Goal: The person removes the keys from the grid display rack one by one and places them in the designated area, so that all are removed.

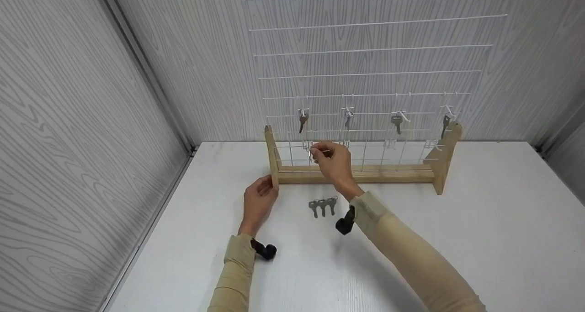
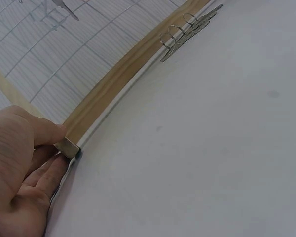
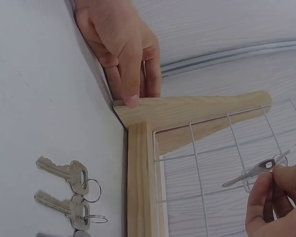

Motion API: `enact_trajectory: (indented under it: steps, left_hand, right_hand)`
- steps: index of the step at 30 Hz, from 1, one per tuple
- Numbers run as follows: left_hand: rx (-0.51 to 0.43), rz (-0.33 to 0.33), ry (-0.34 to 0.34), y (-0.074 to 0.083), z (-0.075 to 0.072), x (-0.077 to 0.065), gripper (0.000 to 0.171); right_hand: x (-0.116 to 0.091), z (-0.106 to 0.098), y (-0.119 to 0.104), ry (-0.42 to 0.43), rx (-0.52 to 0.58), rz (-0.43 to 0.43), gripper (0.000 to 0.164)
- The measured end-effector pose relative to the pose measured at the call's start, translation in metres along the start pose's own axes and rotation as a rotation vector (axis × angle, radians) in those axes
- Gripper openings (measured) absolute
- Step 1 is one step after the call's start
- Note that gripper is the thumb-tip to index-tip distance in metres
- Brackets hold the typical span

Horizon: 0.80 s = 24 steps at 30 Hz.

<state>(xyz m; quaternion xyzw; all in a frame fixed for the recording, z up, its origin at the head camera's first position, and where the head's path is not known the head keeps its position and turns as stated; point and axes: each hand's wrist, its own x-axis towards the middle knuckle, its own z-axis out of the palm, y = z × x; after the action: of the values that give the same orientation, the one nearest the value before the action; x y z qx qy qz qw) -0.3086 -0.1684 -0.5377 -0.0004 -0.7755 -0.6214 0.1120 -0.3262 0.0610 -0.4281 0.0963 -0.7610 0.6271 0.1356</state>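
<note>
The near lower corner of the left wooden side [image 3: 187, 112] of the rack is gripped by the left hand [image 1: 259, 202], with the thumb laid on its edge and the fingers set against the outer face. 1 key [image 3: 258, 170] is pinched near its ring by the thumb and fingers of the right hand [image 1: 334, 163], in front of the wire grid [image 3: 197, 153], beside the leftmost lower hook; whether the ring touches the hook cannot be told. On the upper hooks, 4 keys [image 1: 397, 124] are hung, well apart, with gaps left between them. On the white table [image 1: 484, 239], 3 ringed keys [image 1: 322, 207] are laid in a row, and a strip of tabletop is left between them and the front edge of the bottom rail [image 1: 393, 177]. Open width is left between the rack and both side walls [image 1: 68, 134].
</note>
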Motion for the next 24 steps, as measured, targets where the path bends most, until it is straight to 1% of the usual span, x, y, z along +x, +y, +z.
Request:
enact_trajectory:
  steps: [5,9,16,24]
  left_hand:
    - [-0.018,0.006,-0.006,0.0010,-0.0012,-0.0011,0.039]
    - [-0.017,0.003,-0.011,0.0014,-0.0009,-0.0016,0.039]
    - [-0.008,0.016,-0.015,0.0014,-0.0013,0.0004,0.040]
    - [-0.015,-0.002,-0.012,-0.0005,-0.0008,0.0004,0.040]
  right_hand:
    - [-0.0026,-0.0022,-0.0023,-0.010,-0.025,0.006,0.014]
    - [-0.0050,-0.0034,-0.0047,-0.021,-0.043,-0.005,0.014]
    - [-0.0073,-0.0020,-0.0063,-0.047,-0.053,-0.015,0.017]
    - [-0.0092,0.0008,-0.0085,-0.059,-0.066,-0.021,0.014]
